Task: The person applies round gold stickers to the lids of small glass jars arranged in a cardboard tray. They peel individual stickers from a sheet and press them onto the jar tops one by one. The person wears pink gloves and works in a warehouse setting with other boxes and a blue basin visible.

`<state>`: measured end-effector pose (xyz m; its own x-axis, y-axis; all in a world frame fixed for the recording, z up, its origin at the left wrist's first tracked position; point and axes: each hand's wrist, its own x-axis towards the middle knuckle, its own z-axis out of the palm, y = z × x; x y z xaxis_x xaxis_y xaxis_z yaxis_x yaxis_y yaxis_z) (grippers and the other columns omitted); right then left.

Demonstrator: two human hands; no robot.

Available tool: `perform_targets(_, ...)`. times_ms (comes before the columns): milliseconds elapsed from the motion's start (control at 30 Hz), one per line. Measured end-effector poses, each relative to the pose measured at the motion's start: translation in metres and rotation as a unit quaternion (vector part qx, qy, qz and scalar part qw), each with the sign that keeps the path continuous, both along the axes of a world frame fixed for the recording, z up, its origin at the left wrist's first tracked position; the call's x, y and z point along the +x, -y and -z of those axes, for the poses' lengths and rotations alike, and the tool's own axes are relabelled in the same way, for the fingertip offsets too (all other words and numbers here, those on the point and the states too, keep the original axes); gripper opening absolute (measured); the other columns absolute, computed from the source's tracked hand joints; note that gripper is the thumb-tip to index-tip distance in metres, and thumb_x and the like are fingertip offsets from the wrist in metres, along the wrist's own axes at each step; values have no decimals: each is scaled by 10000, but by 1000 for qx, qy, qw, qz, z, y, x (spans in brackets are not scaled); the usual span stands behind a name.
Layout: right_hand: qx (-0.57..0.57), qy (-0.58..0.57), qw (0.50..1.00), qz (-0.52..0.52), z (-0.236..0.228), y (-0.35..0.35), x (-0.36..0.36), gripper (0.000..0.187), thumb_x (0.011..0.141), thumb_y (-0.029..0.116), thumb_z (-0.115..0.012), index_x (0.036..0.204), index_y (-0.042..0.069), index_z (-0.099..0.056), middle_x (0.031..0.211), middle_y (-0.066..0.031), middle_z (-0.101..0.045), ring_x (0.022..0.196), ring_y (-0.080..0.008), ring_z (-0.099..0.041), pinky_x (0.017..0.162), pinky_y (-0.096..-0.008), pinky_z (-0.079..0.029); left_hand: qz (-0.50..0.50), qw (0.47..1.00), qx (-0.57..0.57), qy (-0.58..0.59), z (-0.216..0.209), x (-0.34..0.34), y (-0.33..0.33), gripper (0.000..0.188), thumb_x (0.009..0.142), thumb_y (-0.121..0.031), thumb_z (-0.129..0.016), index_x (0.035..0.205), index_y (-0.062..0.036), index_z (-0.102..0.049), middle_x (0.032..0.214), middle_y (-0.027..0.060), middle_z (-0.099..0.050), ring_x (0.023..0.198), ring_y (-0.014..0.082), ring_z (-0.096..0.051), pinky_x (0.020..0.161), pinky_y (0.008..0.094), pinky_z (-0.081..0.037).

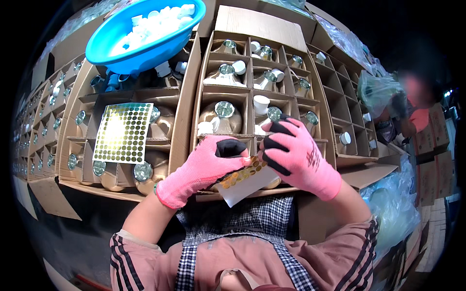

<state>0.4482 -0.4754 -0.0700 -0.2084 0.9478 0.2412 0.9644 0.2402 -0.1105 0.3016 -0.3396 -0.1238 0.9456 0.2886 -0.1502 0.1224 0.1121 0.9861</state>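
A white sheet with round gold stickers (pixel 245 179) is pinched at its upper edge by my left hand (pixel 206 165), in a pink glove with black fingertips. My right hand (pixel 301 157), gloved alike, is closed with its fingertips right by the sheet's top right corner. Whatever lies between those fingertips is hidden. Both hands are above the near edge of a divided cardboard box (pixel 199 121). In its compartments stand gold bottles (pixel 228 121) with open silvery necks. White caps (pixel 261 104) lie loose among them.
A second sticker sheet (pixel 124 133) lies across the bottles in the left box (pixel 182 126). A blue basin (pixel 145 60) of white caps rests at that box's far end. More divided boxes (pixel 340 97) stand on both sides. At the right are another person's glove (pixel 419 120) and plastic bags (pixel 391 208).
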Motion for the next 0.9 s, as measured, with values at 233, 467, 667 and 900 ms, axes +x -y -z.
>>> perform_targets(233,57,-76,995,4,22,-34,32,165,593,37,-654,736,60,-576,984,-60,-575,971,-295,-526,840,-406,-418,-18,982,-190,1,61,6,-23,133,737,-120,-654,802,-9,-619,721,3,-602,655,52,-523,610,201,-424)
perform_targets(467,7,170,957,237,90,-108,189,128,684,162,-636,777,76,-655,1162,-113,-524,1090,-333,-456,968,-423,-321,21,996,-83,-5,72,17,-22,160,727,-174,-675,774,-31,-619,690,1,-595,634,46,-526,575,200,-422)
perform_targets(667,-163,308,924,157,112,-140,203,255,687,152,-596,935,144,-653,1219,-100,-483,1205,-302,-355,1003,-433,-274,20,992,-126,-5,64,17,-27,171,731,-191,-671,766,-34,-616,663,-9,-582,580,44,-503,525,203,-408)
perform_targets(900,-132,346,919,139,122,-142,201,234,666,81,-574,878,144,-651,1187,-97,-502,1151,-289,-417,974,-442,-310,37,996,-82,-5,68,18,-29,177,738,-211,-662,756,-42,-613,646,-16,-568,565,43,-484,503,207,-385)
